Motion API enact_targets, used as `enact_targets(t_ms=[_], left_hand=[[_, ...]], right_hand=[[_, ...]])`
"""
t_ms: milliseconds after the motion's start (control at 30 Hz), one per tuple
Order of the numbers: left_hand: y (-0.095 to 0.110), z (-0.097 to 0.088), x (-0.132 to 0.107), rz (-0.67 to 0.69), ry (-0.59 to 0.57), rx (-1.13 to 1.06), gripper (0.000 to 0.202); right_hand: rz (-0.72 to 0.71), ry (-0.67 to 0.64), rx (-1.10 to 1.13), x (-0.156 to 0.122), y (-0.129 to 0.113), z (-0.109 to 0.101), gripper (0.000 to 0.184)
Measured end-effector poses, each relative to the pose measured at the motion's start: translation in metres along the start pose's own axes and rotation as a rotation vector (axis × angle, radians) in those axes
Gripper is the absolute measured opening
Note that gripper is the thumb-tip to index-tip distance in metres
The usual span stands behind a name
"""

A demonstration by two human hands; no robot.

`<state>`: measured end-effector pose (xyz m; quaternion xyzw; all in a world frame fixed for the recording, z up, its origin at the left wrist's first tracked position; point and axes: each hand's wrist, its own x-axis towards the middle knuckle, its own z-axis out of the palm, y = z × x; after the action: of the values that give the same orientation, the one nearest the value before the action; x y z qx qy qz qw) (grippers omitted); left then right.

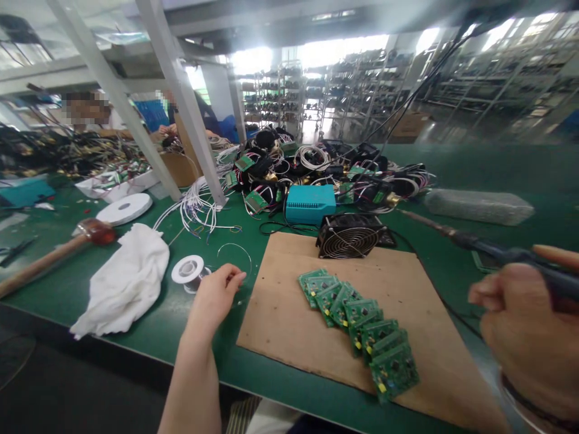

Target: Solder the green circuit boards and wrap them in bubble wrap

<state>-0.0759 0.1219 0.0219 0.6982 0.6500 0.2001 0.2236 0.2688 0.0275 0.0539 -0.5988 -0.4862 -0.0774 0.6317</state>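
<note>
- Right hand (520,319): wrapped around soldering iron (479,245), tip angled away to the left.
- Left hand (221,289): fingers curled beside solder spool (187,271); cannot tell whether they pinch the solder wire (235,244).
- Circuit boards (362,310): overlapping row on cardboard sheet (280,307), between the hands.

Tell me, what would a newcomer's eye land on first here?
Probably the green circuit boards, overlapping in a slanting row on the cardboard sheet, with a black fan beyond them. Next comes the soldering iron in the right hand, at the right of the view. Farther back, a turquoise box sits before a tangled heap of cables.
</note>
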Motion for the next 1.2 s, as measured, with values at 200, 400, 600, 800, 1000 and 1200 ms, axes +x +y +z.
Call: enact_targets(t_ms=[200, 400, 600, 800, 1000, 1200], left_hand=[[0.065, 0.003, -0.020, 0.730, 0.459, -0.044, 0.026], [0.099, 0.023, -0.031, 0.878, 0.087, -0.445, 0.040], [0.099, 0.019, -0.018, 0.724, -0.176, -0.448, 0.036], [0.072, 0.016, 0.007, 0.759, 0.164, -0.271, 0.020], [0.049, 0.030, 0.009, 0.794, 0.392, 0.075, 0.022], [0.051, 0.026, 0.007, 0.763, 0.290, 0.185, 0.024]], right_hand=[[-0.195, -0.344, 0.191, -0.038, -0.046, 0.022, 0.021], [-0.280, -0.466, 0.455, -0.041, -0.066, 0.048, 0.027], [-0.384, -0.457, 0.318, -0.036, -0.054, 0.046, 0.029], [-0.211, -0.450, -0.034, -0.020, -0.045, 0.036, 0.023], [-0.051, -0.325, -0.082, -0.020, -0.048, 0.035, 0.016], [0.061, -0.351, -0.203, 0.002, -0.050, 0.052, 0.018]])
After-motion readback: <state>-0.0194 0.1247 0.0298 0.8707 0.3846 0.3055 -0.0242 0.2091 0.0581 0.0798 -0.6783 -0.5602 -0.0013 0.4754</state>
